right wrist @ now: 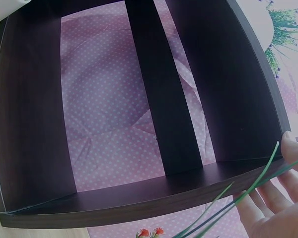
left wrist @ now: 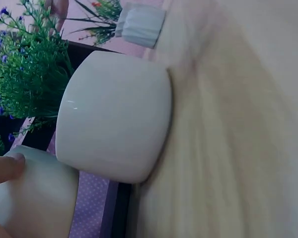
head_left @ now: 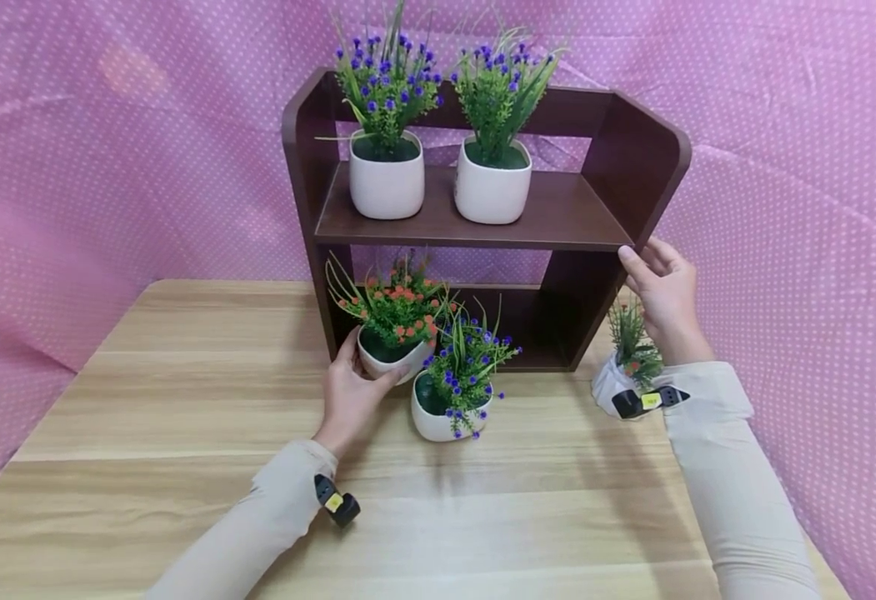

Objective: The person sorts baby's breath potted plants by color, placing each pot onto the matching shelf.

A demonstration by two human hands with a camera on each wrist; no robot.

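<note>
The left hand [head_left: 351, 392] grips a tilted white pot [head_left: 418, 362] of orange flowers at the lower left corner of the dark brown shelf [head_left: 558, 218]. Two blue-flowered pots [head_left: 387, 190] [head_left: 492, 197] stand on its upper board, a similar smooth pot [head_left: 441, 427] on the tabletop [head_left: 182, 375]. The right hand [head_left: 670, 300] clasps the shelf's right edge, near a pleated pot [head_left: 608, 387].

Dark shelf [head_left: 638, 158] set on pale table [head_left: 182, 400]
On the shelf's upper board [head_left: 568, 208], a left pot [head_left: 387, 190] and a right pot [head_left: 493, 197], both purple-flowered, are stood upright. On the table, a purple-flowered front pot [head_left: 443, 427] is set before the shelf, and a small pot [head_left: 608, 385] to its right.
</note>
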